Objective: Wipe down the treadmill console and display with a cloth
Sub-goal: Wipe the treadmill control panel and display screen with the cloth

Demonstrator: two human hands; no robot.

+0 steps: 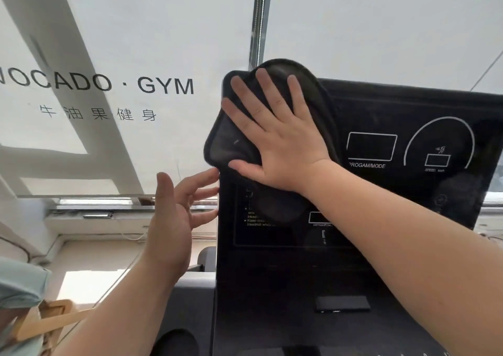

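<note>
Two hands: right (pixel 275 135) flat, pressing dark soft cloth (pixel 226 148) on glossy console (pixel 381 110); left (pixel 174 214) open, empty.

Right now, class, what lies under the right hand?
The right hand lies flat on a dark cloth, pressed against the console at its top left corner. The panel under the cloth is covered; any markings there cannot be seen.

Bright daylight pours through a big white window blind (pixel 136 29), printed in black with "GYM" lettering (pixel 165 85) and a row of Chinese characters (pixel 98 113) beneath. Pale shadow bars slant across it. A metal window frame post (pixel 260 15) runs up the middle. Below the blind, a window sill (pixel 103 215) sits above a cream wall (pixel 103 252), and a thin cable (pixel 130 238) hangs there.
</note>
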